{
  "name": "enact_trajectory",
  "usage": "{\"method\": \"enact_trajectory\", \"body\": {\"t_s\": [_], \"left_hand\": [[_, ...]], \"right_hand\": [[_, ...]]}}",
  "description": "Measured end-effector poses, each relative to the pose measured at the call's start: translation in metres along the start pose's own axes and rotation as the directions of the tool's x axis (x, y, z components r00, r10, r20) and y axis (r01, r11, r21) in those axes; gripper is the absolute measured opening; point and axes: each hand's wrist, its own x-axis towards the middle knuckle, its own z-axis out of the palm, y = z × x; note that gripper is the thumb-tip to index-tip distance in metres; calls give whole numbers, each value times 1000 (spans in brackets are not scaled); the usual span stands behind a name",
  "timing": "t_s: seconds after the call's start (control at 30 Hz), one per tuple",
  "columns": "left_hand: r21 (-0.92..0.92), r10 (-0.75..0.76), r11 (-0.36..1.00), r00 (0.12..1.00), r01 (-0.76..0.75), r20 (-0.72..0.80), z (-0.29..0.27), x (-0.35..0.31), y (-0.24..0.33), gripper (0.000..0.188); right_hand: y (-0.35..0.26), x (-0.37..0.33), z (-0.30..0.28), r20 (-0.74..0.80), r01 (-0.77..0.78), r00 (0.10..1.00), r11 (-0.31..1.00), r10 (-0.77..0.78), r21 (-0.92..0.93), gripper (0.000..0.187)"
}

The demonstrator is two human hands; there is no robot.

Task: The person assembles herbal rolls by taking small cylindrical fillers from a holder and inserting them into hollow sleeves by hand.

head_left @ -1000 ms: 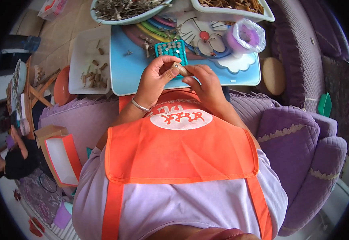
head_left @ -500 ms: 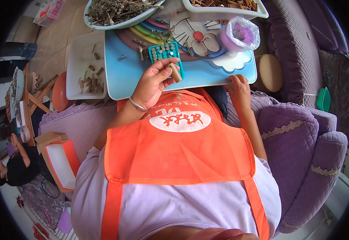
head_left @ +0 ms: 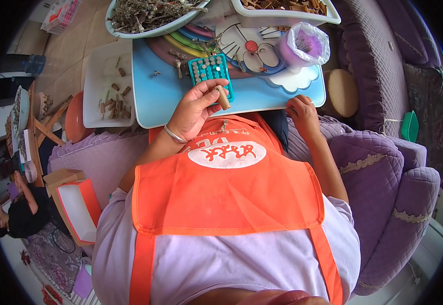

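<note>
My left hand [head_left: 197,108] pinches a short brown cylinder [head_left: 222,98] between thumb and fingers, just over the table's near edge. Behind that hand, a teal tray [head_left: 209,76] holds rows of small round silvery pieces. My right hand [head_left: 302,113] rests at the table's near edge, its fingers curled in; whatever they hold, if anything, is hidden. Several similar brown pieces lie in a white plastic bin [head_left: 94,86] to the left, with thin green stalks among them.
The blue cartoon-printed table [head_left: 165,101] bears scattered dry sprigs [head_left: 178,65]. At its back are a basin [head_left: 145,35] of dried stalks and a white tub [head_left: 292,18] of brown chips. A bag-lined purple bin [head_left: 288,51] stands right. A person [head_left: 23,213] is far left.
The brown cylinder has tipped and dropped slightly in my left hand. My right hand's fingers have curled in more at the table edge, and its forearm has shifted a little right.
</note>
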Motion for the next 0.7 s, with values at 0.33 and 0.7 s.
{"method": "enact_trajectory", "body": {"t_s": [0.33, 0.7], "left_hand": [[9, -14, 1000, 1000, 14, -3, -2, 0, -1, 31], [3, -24, 1000, 999, 24, -22, -4, 1, -2, 31]], "right_hand": [[-15, 2, -7, -67, -225, 971, 973, 228, 48, 27], [-27, 17, -14, 63, -211, 972, 958, 227, -191, 15]]}}
